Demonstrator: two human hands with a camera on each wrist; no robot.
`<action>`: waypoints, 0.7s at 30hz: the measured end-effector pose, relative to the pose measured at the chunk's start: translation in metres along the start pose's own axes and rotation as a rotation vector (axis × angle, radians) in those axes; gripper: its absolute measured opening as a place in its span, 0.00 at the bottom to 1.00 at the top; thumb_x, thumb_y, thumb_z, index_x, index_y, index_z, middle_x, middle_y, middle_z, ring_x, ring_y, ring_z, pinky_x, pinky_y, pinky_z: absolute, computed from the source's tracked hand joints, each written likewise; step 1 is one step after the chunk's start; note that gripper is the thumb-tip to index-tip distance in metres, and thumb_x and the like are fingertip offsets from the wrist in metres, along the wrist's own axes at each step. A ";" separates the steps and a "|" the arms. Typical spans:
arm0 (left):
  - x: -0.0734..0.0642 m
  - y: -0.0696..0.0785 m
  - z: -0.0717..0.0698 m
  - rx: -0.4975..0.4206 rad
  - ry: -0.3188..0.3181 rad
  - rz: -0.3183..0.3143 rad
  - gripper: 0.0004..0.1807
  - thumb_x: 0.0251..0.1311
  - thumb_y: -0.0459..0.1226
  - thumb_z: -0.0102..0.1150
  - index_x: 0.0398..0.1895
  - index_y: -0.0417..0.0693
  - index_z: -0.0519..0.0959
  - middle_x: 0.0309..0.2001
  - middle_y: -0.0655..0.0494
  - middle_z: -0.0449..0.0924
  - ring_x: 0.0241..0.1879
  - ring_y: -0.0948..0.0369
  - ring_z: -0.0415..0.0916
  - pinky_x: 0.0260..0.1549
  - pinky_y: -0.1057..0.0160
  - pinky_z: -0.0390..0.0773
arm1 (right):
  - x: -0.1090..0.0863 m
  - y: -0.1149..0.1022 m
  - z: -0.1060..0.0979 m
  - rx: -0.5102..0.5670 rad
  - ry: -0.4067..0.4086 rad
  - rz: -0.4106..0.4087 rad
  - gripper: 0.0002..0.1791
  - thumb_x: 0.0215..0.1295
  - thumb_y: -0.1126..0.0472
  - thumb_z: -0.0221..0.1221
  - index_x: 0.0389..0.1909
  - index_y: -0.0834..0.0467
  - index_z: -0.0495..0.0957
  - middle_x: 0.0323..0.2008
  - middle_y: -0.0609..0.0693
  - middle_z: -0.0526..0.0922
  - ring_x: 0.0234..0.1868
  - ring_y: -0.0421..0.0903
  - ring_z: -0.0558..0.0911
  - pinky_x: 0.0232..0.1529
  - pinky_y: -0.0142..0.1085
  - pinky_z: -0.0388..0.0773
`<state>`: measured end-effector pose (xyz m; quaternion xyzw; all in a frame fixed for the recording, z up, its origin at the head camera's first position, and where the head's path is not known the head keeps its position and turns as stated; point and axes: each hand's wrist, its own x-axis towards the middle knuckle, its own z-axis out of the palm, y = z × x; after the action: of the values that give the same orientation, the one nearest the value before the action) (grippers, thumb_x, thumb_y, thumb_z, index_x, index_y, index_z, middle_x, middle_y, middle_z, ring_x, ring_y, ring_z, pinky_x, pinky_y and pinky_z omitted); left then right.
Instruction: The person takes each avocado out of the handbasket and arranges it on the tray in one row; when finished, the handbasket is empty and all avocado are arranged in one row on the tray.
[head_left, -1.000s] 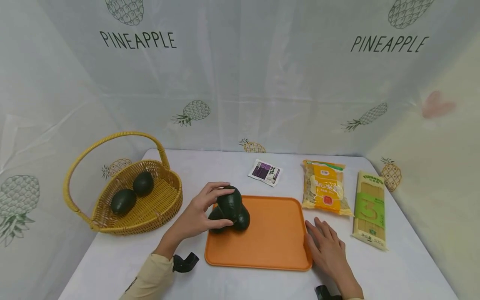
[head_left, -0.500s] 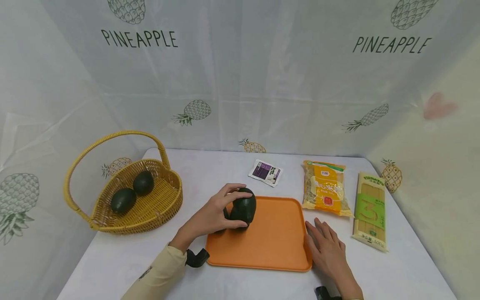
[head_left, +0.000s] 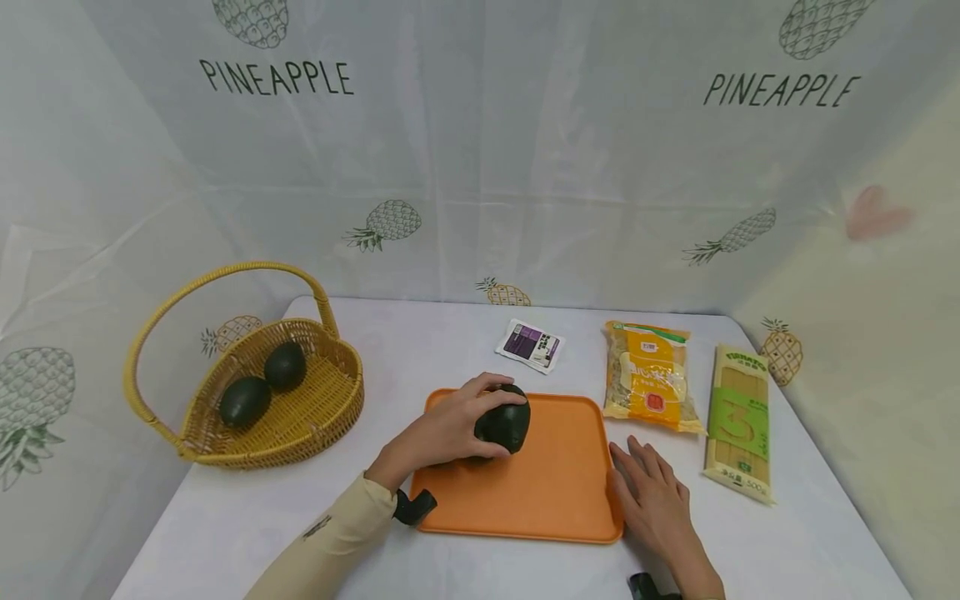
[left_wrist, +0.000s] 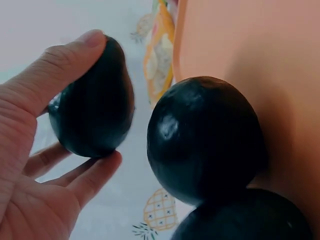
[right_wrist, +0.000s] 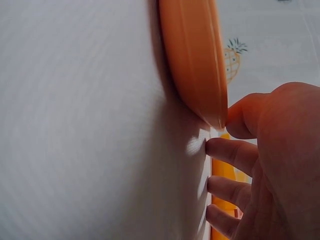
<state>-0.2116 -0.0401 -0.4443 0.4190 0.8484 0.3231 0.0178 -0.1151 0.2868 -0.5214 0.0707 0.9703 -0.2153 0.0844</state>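
The left hand (head_left: 450, 427) is clamped on a dark green avocado (head_left: 505, 423), thumb on one side and fingers on the other; this avocado is over the orange tray (head_left: 555, 483), toward its left half. In the left wrist view, two further avocados, one (left_wrist: 205, 140) beside the other (left_wrist: 250, 220), lie on the tray, with a visible gap between them and the held one. The right hand (head_left: 658, 504) grips nothing: fingers apart, tips on the table (head_left: 525, 571), thumb touching the tray's right edge. Two avocados, one (head_left: 245, 402) near the other (head_left: 285, 367), lie in the yellow basket (head_left: 322, 392) on the left. Behind the tray lies a sachet (head_left: 531, 345); to the right, a yellow bag (head_left: 654, 375) and a noodle packet (head_left: 740, 421).
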 end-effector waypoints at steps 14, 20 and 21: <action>0.026 0.001 0.021 0.153 -0.192 0.013 0.36 0.60 0.47 0.80 0.72 0.55 0.77 0.70 0.50 0.72 0.63 0.54 0.75 0.61 0.59 0.84 | -0.001 -0.001 0.000 0.002 0.028 -0.008 0.31 0.85 0.45 0.48 0.80 0.55 0.69 0.83 0.66 0.58 0.83 0.71 0.51 0.71 0.78 0.55; 0.029 0.005 0.028 0.263 -0.222 -0.004 0.37 0.61 0.47 0.79 0.73 0.57 0.75 0.70 0.52 0.71 0.61 0.54 0.75 0.58 0.61 0.85 | 0.000 0.001 0.001 0.013 0.005 0.007 0.31 0.85 0.47 0.48 0.81 0.55 0.67 0.84 0.65 0.56 0.84 0.70 0.49 0.73 0.79 0.52; 0.029 0.005 0.029 0.286 -0.228 -0.012 0.37 0.61 0.47 0.79 0.73 0.57 0.75 0.70 0.52 0.71 0.62 0.54 0.75 0.57 0.61 0.86 | 0.000 0.001 0.001 0.015 0.003 0.008 0.31 0.85 0.47 0.48 0.81 0.55 0.67 0.84 0.65 0.56 0.84 0.71 0.49 0.73 0.79 0.52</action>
<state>-0.2178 -0.0014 -0.4574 0.4460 0.8807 0.1494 0.0557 -0.1150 0.2872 -0.5225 0.0755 0.9685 -0.2223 0.0832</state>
